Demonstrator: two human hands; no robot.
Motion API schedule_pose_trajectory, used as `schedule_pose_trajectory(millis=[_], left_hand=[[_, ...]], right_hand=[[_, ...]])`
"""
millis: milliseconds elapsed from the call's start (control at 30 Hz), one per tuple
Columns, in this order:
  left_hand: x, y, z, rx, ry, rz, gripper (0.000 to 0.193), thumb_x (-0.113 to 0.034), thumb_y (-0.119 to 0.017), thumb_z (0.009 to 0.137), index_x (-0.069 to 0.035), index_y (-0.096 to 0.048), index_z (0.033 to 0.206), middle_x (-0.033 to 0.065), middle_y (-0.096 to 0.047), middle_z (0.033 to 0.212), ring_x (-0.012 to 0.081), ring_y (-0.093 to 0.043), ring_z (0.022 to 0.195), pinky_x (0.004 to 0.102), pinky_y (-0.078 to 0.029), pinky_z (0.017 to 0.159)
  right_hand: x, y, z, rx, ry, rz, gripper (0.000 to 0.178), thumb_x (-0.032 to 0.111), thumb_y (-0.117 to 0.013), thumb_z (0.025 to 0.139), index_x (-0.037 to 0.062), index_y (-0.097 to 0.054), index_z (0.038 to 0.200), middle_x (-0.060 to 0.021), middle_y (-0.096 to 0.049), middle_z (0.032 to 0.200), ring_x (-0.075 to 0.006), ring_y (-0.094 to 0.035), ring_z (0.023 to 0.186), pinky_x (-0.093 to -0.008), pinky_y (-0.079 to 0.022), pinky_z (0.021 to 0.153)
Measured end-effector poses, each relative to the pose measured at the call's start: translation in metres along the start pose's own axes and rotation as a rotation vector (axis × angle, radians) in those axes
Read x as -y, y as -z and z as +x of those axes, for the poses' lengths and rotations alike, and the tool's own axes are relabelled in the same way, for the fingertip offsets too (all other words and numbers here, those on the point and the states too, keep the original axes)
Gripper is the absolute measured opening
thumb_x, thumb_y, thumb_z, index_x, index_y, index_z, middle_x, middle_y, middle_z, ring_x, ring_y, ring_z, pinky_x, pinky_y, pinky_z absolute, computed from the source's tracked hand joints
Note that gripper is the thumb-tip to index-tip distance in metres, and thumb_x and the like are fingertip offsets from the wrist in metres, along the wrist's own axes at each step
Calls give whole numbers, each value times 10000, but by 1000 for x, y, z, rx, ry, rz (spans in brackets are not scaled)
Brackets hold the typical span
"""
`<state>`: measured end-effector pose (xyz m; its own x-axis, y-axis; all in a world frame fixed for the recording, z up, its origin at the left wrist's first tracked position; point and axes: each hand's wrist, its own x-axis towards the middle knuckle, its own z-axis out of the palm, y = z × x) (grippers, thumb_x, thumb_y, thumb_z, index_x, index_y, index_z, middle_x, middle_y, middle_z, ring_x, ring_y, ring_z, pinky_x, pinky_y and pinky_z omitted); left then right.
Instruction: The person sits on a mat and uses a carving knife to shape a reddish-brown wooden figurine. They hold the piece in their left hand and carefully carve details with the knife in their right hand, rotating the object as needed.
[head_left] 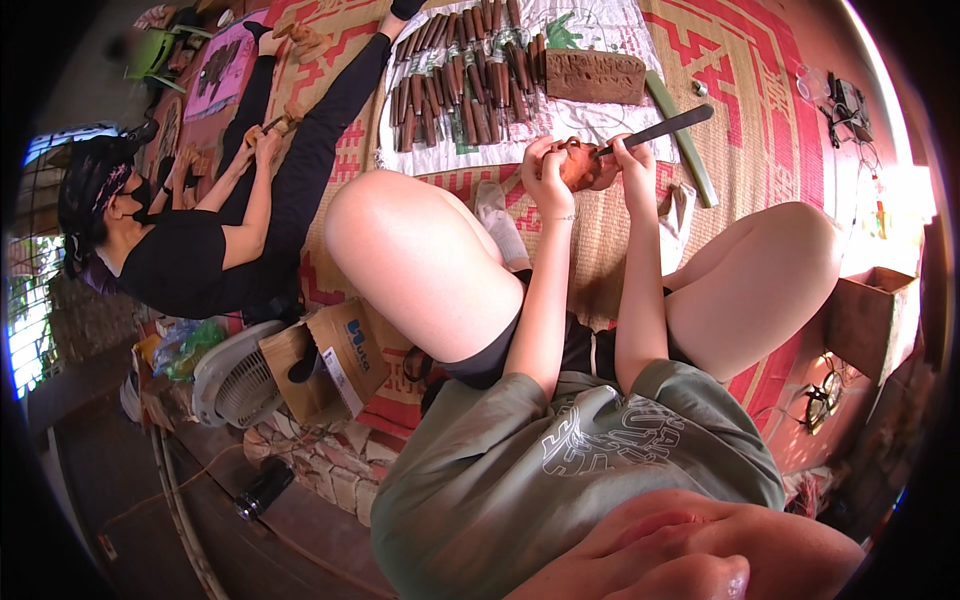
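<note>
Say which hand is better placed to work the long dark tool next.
Probably the right hand: it grips the long dark tool, while the left hand holds the reddish-brown carving.

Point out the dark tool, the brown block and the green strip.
Dark tool point(672, 126), head view, bare length outside the hand
Brown block point(597, 78), head view, broad face
Green strip point(687, 151), head view, near its middle

Floor-level craft workshop, rows of hand tools point(472, 82), woven mat point(745, 135)
</note>
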<state>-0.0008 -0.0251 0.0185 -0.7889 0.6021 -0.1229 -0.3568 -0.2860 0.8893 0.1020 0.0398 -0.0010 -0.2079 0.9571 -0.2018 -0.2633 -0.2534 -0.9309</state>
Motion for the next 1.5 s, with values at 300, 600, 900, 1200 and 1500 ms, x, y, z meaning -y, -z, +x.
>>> schedule_pose_trajectory(millis=[300,600,900,1200,1500], left_hand=[[-4,-1,2,39,-23,11,251,-75,-558,720,22,-557,951,78,-577,889,145,-523,819,248,-409,772],[-4,-2,1,21,-27,59,261,-88,-503,736,54,-579,942,121,-609,909,192,-558,886,272,-407,831],[-4,-1,2,9,-38,45,252,-89,-494,732,52,-583,922,119,-598,912,191,-551,877,276,-409,825],[-3,4,4,14,-25,9,255,-72,-523,725,35,-564,953,94,-584,880,158,-533,822,256,-409,787],[-4,2,3,36,-22,18,282,-75,-525,715,46,-563,968,103,-592,891,158,-536,819,251,-411,787]], right_hand=[[-6,4,3,8,-81,-139,139,161,-564,865,23,-564,884,-23,-575,711,-77,-519,611,-198,-390,520],[-5,-4,2,27,73,-151,108,117,-576,854,12,-558,872,-6,-563,696,-72,-515,591,-203,-380,519],[-3,-7,-3,19,31,-156,131,148,-568,861,19,-560,883,-16,-569,682,-61,-485,553,-194,-360,482],[-4,-14,-3,50,31,-108,124,158,-573,855,34,-560,856,-9,-541,647,-62,-461,528,-195,-354,467],[2,-14,-6,46,-24,-22,138,157,-562,866,19,-558,848,-7,-542,634,-61,-454,524,-200,-351,468]])
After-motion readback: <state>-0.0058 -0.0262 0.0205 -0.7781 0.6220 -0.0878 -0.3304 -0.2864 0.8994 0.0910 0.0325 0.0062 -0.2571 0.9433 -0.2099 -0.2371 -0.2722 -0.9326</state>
